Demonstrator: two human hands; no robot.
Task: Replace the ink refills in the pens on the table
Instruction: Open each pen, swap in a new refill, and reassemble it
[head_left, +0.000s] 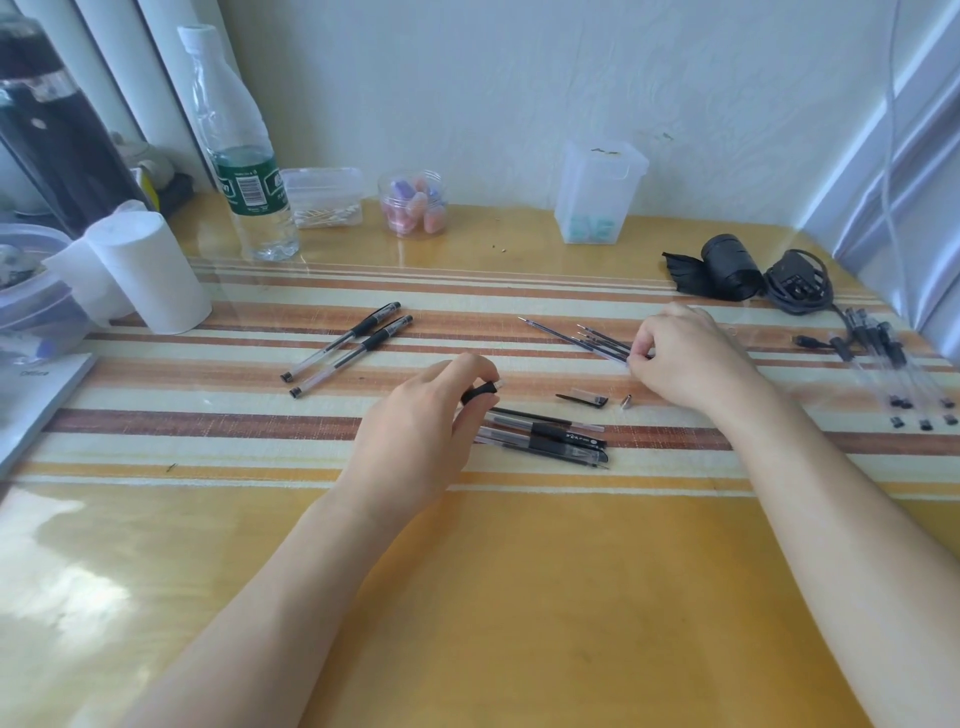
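A loose black pen cap (582, 399) lies near the middle of the striped table (519, 597), and everything else is placed from it. Just right of the cap sits a small metal pen tip (627, 401), apart from it. Left of the cap, the left hand (415, 426) has its fingers curled round a pen barrel (480, 391), whose black grip and clear end stick out past the fingertips toward the cap. Nearer the person than the cap, a small pile of pens (550, 439) lies side by side, with the left hand's lower fingers touching its left end. Beyond the cap and to its right, the right hand (680, 358) has its thumb and forefinger closed in a pinch on the near ends of a bundle of ink refills (587, 335), which lie on the table with their tips pointing away to the left. Far left of the cap and farther back, two capped pens (348, 351) lie parallel. Far right of the cap, more pens (883, 358) lie blurred in a loose group. Well behind the cap stand a water bottle (244, 156), a jar of pastel pieces (413, 202) and a clear lidded box (597, 192); behind and to its right lie a black roll (727, 265) and a coiled cable (800, 286)
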